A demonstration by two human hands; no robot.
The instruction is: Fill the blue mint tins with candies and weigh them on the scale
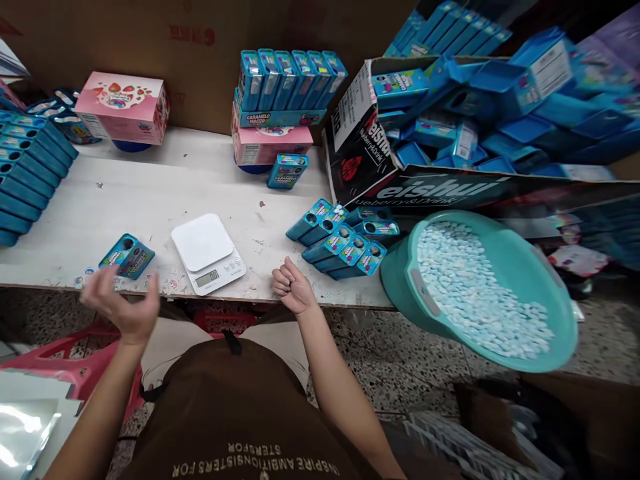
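Observation:
My left hand is just off the table's front edge, its fingers apart and slightly blurred, with nothing seen in it. Just beyond its fingertips stand blue candy boxes, apparently two side by side. My right hand is curled into a fist at the edge; what it holds, if anything, is hidden. Between the hands a white digital scale has a bare plate. Right of my right hand, several blue candy boxes lean together with round openings facing up. White candies rest on one of them.
A teal tub of pale candies stands right of the table. Behind it, a black carton is heaped with blue boxes. Pink boxes line the back, one under a blue display pack. More blue boxes stand left.

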